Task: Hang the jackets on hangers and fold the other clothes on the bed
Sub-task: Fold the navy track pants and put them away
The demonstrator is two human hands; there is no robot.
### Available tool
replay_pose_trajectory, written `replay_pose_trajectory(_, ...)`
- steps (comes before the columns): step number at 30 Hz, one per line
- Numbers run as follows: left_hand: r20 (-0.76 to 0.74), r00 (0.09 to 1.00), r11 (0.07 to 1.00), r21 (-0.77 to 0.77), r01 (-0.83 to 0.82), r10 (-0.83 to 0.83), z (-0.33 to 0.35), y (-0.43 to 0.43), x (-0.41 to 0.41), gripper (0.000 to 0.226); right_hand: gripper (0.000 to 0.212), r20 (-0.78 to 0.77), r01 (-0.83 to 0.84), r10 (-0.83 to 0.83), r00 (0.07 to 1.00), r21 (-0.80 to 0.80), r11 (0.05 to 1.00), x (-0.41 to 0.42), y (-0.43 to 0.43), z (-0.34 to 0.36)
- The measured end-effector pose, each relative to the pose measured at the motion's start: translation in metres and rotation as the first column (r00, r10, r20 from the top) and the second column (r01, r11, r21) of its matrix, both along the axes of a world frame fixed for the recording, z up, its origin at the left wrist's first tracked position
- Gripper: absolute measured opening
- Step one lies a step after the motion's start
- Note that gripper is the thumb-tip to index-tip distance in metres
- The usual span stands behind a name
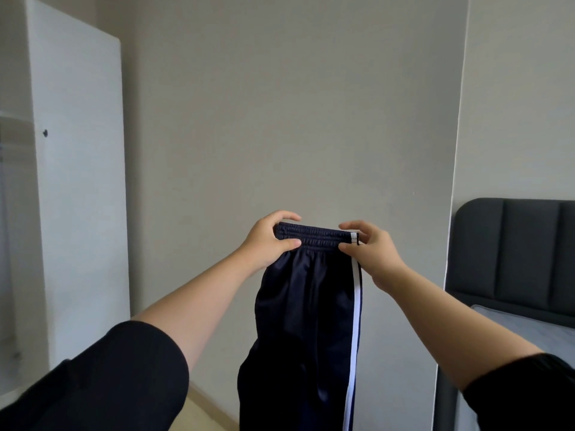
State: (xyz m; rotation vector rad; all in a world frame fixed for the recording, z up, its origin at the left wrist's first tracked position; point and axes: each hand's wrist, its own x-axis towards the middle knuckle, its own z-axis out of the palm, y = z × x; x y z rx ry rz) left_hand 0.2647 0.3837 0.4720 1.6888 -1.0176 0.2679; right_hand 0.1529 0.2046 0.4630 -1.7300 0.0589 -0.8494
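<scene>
A: At the far left, what stands there?

B: A white wardrobe (77, 181), its door open, beside a bare grey wall (280, 104).

A: And the left hand (267, 241)?

B: Raised in front of the wall, arm stretched out from a black sleeve (109, 384). Its fingers curl over the top of the waistband (314, 237) and the thumb presses from the near side, pinching the left end.

A: How do the trousers (305, 321) look?

B: Dark navy, shiny, with a gathered elastic band. They hang straight down in the air between the arms, legs together, and run out of view at the bottom. A white stripe (354, 306) goes down the right edge.

A: The right hand (370, 250)?

B: It pinches the band's right end, just at the top of the stripe, between thumb and curled fingers. The two hands are near each other, not touching.

A: Further right?

B: A bed (529, 334) with a dark grey padded headboard (513, 253), apart from the trousers.
</scene>
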Motion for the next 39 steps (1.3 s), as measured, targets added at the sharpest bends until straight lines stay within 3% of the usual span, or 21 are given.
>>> replay_pose_trajectory(5,0.008,0.999,0.998,0.050,0.034,-0.034,0.010,0.006,-0.003,0.027,0.029,0.010,-0.080,0.080,0.997,0.044,0.996,-0.002,-0.003,0.003)
replay_pose_trajectory(8,0.009,1.000,0.996,0.089,0.019,-0.019,0.016,0.008,-0.005,0.019,0.023,-0.065,-0.088,0.088,0.994,-0.007,0.996,-0.006,-0.004,0.007)
replay_pose_trajectory(11,0.038,0.999,0.993,0.116,0.014,-0.018,0.019,0.005,-0.010,0.017,0.026,-0.306,-0.125,0.060,0.950,-0.196,0.973,-0.011,-0.010,0.020)
replay_pose_trajectory(13,0.073,0.997,0.990,0.139,0.008,-0.018,0.021,-0.001,-0.014,0.018,0.036,-0.459,-0.165,-0.031,0.888,-0.381,0.910,-0.015,-0.009,0.034)
replay_pose_trajectory(16,0.082,0.996,0.986,0.169,0.003,-0.018,0.025,-0.010,-0.018,0.024,0.025,-0.581,-0.236,-0.149,0.800,-0.534,0.812,-0.017,0.002,0.051)
replay_pose_trajectory(18,0.007,1.000,0.989,0.145,0.024,-0.025,0.025,-0.012,-0.016,0.027,0.021,-0.636,-0.256,-0.120,0.762,-0.467,0.847,-0.016,0.010,0.057)
replay_pose_trajectory(20,-0.112,0.994,0.999,0.042,0.025,-0.020,0.022,-0.014,-0.011,0.028,0.025,-0.637,-0.196,-0.040,0.769,-0.295,0.935,-0.011,0.013,0.061)
replay_pose_trajectory(22,-0.131,0.987,0.995,-0.005,-0.100,0.098,0.018,-0.021,-0.004,0.028,0.022,-0.598,-0.122,0.012,0.802,-0.143,0.982,-0.005,0.018,0.063)
replay_pose_trajectory(24,-0.105,0.970,0.975,0.017,-0.221,0.221,0.014,-0.028,-0.001,0.023,0.014,-0.556,-0.058,0.026,0.831,-0.041,0.997,-0.001,0.025,0.064)
replay_pose_trajectory(26,-0.120,0.971,0.978,0.016,-0.207,0.207,0.011,-0.032,0.000,0.005,0.014,-0.514,0.013,0.021,0.857,0.063,0.998,0.005,0.030,0.063)
replay_pose_trajectory(29,-0.140,0.982,0.992,0.037,-0.120,0.124,0.006,-0.032,-0.001,0.019,0.013,-0.447,0.102,0.000,0.894,0.204,0.974,0.019,0.027,0.061)
replay_pose_trajectory(32,-0.128,0.991,0.999,0.046,-0.024,0.030,-0.001,-0.032,0.001,0.019,0.010,-0.410,0.164,-0.048,0.911,0.253,0.953,0.033,0.022,0.060)
replay_pose_trajectory(36,-0.207,0.954,0.944,0.208,0.257,-0.215,-0.027,-0.046,0.014,0.066,0.021,-0.413,0.204,-0.103,0.905,0.208,0.957,0.059,0.016,0.053)
replay_pose_trajectory(39,-0.173,0.972,0.945,0.261,0.199,-0.157,-0.053,-0.066,0.036,0.078,0.007,-0.405,0.221,-0.113,0.907,0.230,0.948,0.087,0.006,0.043)
